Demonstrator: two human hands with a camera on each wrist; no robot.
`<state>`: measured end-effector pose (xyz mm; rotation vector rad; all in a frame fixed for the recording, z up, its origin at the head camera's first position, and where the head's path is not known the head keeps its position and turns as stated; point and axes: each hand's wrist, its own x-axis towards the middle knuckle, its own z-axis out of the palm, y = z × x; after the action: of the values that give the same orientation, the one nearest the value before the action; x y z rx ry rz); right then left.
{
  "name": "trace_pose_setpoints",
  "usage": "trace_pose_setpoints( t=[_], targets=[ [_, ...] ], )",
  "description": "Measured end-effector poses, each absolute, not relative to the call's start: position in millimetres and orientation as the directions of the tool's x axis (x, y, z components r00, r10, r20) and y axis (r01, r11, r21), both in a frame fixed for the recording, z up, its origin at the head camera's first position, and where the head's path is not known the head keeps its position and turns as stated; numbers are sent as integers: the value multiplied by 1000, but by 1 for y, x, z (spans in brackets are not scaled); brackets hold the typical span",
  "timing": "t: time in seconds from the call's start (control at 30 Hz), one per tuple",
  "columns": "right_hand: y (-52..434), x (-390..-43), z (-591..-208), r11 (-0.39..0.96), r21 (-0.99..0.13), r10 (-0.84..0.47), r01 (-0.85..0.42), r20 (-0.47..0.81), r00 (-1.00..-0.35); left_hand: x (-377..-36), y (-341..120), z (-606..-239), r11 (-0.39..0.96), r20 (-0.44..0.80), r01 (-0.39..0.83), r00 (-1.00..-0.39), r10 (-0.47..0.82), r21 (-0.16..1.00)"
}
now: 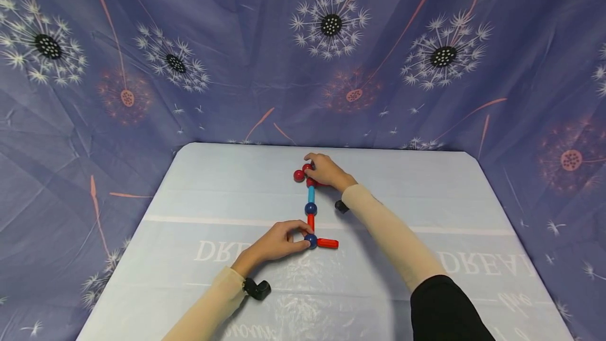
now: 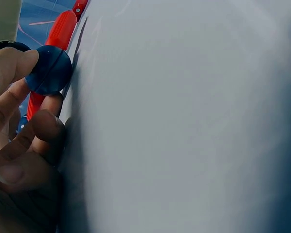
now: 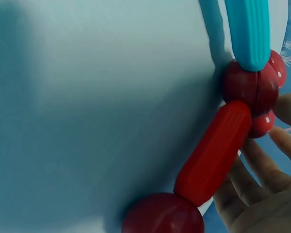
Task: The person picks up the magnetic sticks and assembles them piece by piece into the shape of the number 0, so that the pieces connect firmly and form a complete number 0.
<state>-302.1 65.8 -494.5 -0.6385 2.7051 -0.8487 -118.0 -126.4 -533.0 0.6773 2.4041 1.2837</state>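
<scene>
Pinching the blue ball (image 1: pixel 310 240) at frame centre, the left hand (image 1: pixel 276 242) steadies the chain on the worktop (image 1: pixel 213 183) while the right hand (image 1: pixel 325 170) grasps the red balls (image 1: pixel 299 175) above, probably joining pieces.

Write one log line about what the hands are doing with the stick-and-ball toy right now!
left hand: pinches blue ball | right hand: holds red balls at far end | table: chain lies flat

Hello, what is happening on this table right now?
A person is working on a chain of toy sticks and balls lying on the table. The left hand pinches the near blue ball, from which a red stick points to the side. The right hand holds the far end, at the red balls above the light blue stick.
</scene>
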Motion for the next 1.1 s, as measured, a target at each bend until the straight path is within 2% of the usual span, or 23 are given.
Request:
trace_pose_setpoints(
  t=[0.53, 1.1],
  targets=[
    [66, -301, -495, 749, -582, -435, -317, -71, -898, -119, -125, -532, 485, -67, 253, -833, 550, 837],
    [94, -281, -484, 597, -732, -423, -328, 60, -904, -126, -121, -533, 511, -31, 283, -853, 521, 812]
  ],
)
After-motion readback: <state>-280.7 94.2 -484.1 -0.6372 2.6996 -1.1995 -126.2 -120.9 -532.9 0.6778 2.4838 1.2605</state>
